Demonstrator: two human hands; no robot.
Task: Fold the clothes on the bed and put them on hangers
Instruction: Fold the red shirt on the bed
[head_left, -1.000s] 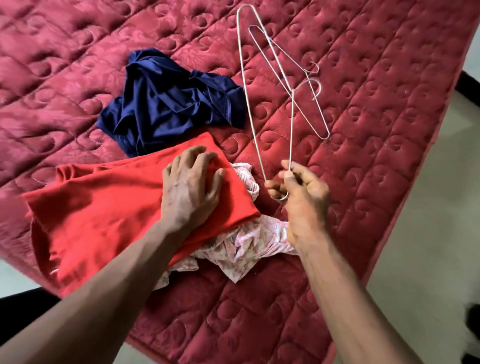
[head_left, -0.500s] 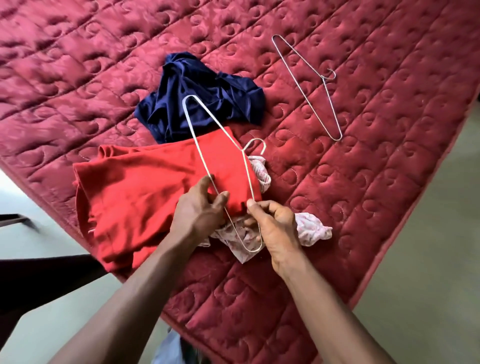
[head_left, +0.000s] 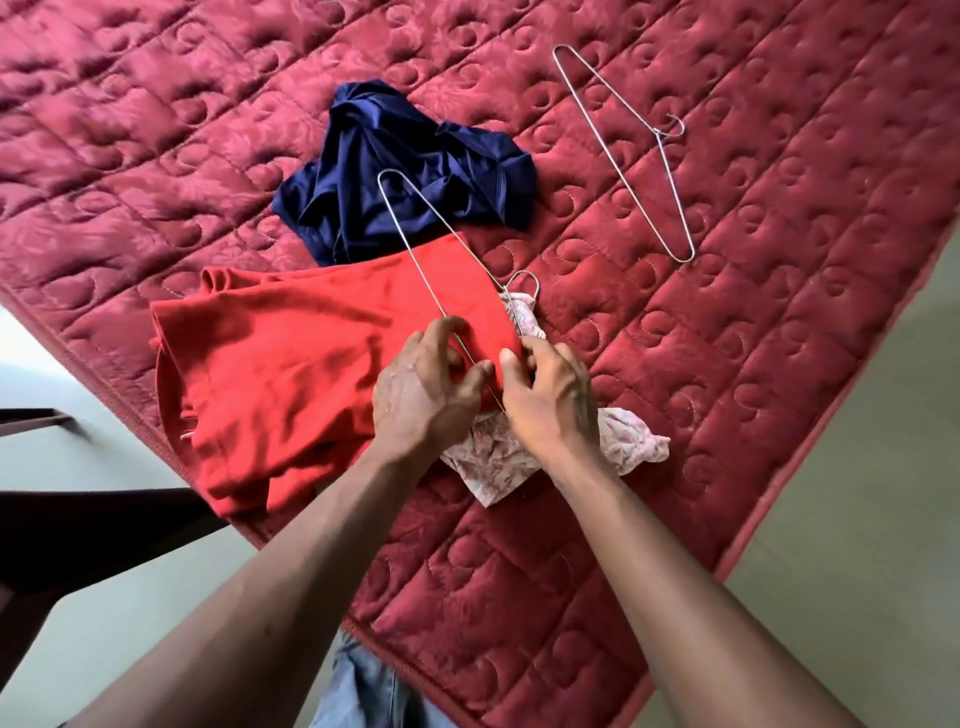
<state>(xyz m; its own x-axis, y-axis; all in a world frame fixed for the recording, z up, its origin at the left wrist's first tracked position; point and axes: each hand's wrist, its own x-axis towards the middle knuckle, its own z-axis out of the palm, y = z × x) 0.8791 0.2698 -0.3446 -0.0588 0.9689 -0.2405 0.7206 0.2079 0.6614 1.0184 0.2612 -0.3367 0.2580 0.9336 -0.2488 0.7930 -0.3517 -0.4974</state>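
Observation:
A folded red garment (head_left: 291, 374) lies near the bed's left edge. Over its right end lies a wire hanger (head_left: 415, 260), hook to the right. My left hand (head_left: 421, 389) pinches the red cloth's right end beside the hanger's lower wire. My right hand (head_left: 550, 400) grips the hanger's near corner, which its fingers hide. A pink floral garment (head_left: 623, 441) lies crumpled under both hands. A navy garment (head_left: 410, 171) sits bunched farther back.
A second wire hanger (head_left: 623, 156) lies on the quilted red bedspread (head_left: 779, 364) at the back right. The bed's edge runs diagonally on both sides, with pale floor (head_left: 857, 519) to the right and dark furniture (head_left: 78, 530) to the left.
My right hand carried one hanger from the pair at the back right onto the red garment. My left hand went from pressing flat on the red cloth to pinching its right end.

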